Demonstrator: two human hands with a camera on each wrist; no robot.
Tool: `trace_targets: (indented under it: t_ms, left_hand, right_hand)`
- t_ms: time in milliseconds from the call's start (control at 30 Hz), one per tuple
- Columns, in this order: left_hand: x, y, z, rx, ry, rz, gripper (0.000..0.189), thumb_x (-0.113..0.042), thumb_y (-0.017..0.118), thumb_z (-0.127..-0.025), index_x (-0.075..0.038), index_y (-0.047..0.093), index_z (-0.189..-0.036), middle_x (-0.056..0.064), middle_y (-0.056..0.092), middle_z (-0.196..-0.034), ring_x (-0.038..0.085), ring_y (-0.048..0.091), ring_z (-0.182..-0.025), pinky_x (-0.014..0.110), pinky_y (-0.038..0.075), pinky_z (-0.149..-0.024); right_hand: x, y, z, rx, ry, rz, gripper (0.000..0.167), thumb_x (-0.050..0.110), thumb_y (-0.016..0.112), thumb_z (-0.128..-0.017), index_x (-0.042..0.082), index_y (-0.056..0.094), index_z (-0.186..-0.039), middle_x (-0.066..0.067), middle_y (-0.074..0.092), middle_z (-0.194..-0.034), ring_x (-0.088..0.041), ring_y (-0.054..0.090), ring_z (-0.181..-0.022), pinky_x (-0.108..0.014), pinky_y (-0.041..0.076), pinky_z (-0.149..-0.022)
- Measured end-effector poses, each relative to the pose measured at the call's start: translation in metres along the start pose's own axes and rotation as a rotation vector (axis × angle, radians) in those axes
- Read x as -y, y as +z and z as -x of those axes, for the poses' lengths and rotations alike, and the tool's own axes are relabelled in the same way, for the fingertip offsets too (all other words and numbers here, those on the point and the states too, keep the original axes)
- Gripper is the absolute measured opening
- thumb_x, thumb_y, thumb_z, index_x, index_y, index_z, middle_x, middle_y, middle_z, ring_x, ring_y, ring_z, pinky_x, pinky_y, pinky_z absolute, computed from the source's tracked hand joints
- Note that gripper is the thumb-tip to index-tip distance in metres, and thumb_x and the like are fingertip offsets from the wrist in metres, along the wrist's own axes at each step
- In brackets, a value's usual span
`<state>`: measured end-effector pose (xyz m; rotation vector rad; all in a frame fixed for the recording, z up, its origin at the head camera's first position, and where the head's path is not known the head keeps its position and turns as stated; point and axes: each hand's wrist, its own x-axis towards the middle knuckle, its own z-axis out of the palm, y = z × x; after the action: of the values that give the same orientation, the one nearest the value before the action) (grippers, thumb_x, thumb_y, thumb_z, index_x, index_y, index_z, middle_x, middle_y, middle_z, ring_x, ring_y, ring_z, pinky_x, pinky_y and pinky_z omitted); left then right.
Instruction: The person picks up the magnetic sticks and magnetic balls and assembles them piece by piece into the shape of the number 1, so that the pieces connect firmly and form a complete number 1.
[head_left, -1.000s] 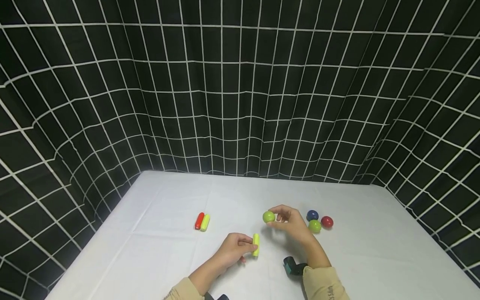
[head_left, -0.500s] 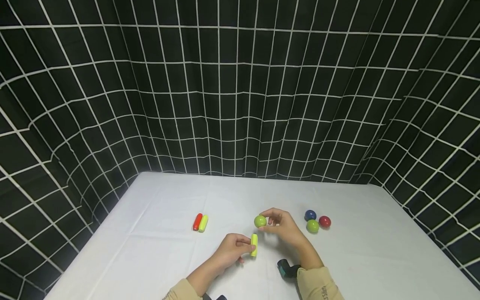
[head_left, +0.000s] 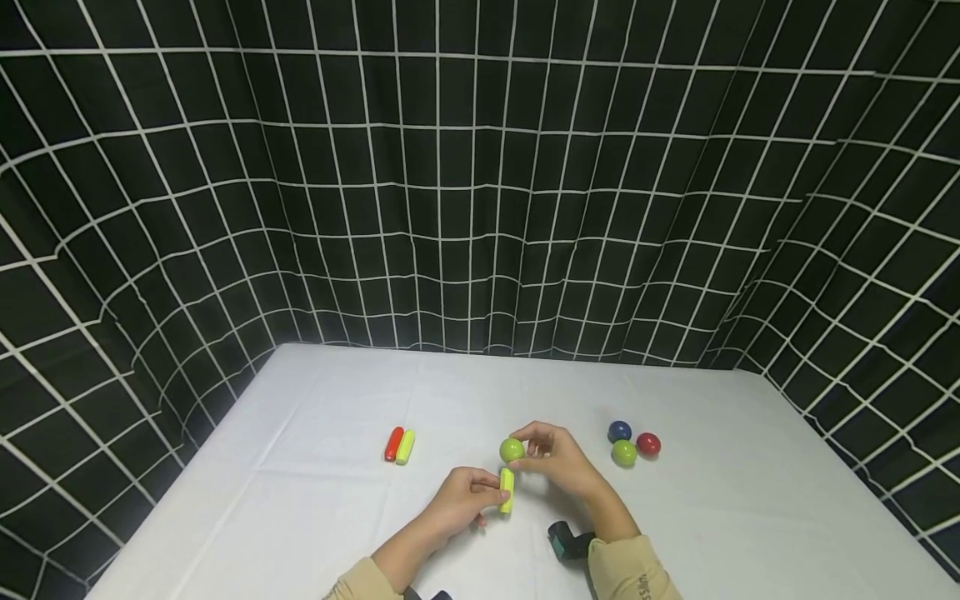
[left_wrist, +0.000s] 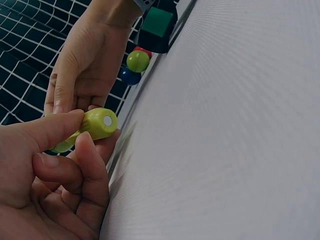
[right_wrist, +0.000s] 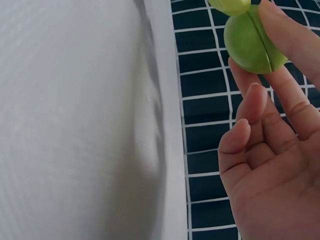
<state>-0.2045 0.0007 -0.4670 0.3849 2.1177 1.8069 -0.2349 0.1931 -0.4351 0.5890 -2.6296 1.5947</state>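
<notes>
My left hand (head_left: 461, 497) pinches a short yellow-green stick (head_left: 507, 492) between thumb and fingers, upright in the head view. In the left wrist view a white dot marks the near end of this stick (left_wrist: 101, 123). A glossy green ball (head_left: 512, 450) is held in the fingertips of my right hand (head_left: 558, 460), just beyond the stick's far end. The right wrist view shows a seam round the ball (right_wrist: 252, 42), and the stick's end (right_wrist: 231, 5) appears to meet it; whether they are joined I cannot tell.
A red stick (head_left: 393, 444) and a second yellow-green stick (head_left: 405, 447) lie side by side, left on the white table (head_left: 337, 392). At right sit a blue ball (head_left: 619, 431), another green ball (head_left: 624, 453) and a red ball (head_left: 648, 444). A black grid curtain (head_left: 480, 208) surrounds the table.
My right hand has carried the green ball left and slightly nearer, up to the end of the yellow-green stick. The left hand keeps its hold and has hardly moved.
</notes>
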Motion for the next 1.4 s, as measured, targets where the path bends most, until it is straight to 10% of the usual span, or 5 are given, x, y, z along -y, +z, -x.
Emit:
trace_targets:
  t_ms: [700, 1400]
  left_hand:
    - [0.002, 0.001, 0.0, -0.002, -0.013, -0.004, 0.025, -0.019, 0.068, -0.083, 0.001, 0.066, -0.098, 0.006, 0.07, -0.08, 0.005, 0.049, -0.051, 0.013, 0.041, -0.045]
    - [-0.002, -0.001, 0.0, 0.0, -0.009, -0.012, 0.029, -0.024, 0.068, -0.083, 0.002, 0.067, -0.097, 0.008, 0.072, -0.081, 0.005, 0.052, -0.054, 0.013, 0.041, -0.045]
  right_hand:
    - [0.001, 0.004, 0.004, 0.05, -0.005, -0.051, 0.035, 0.01, 0.077, -0.072, 0.0, 0.065, -0.103, -0.016, 0.066, -0.094, -0.034, 0.05, -0.081, -0.021, 0.041, -0.069]
    - [0.041, 0.002, 0.012, 0.06, 0.049, 0.015, 0.035, 0.006, 0.074, -0.074, -0.006, 0.064, -0.105, -0.019, 0.062, -0.086, -0.007, 0.047, -0.071, -0.021, 0.041, -0.065]
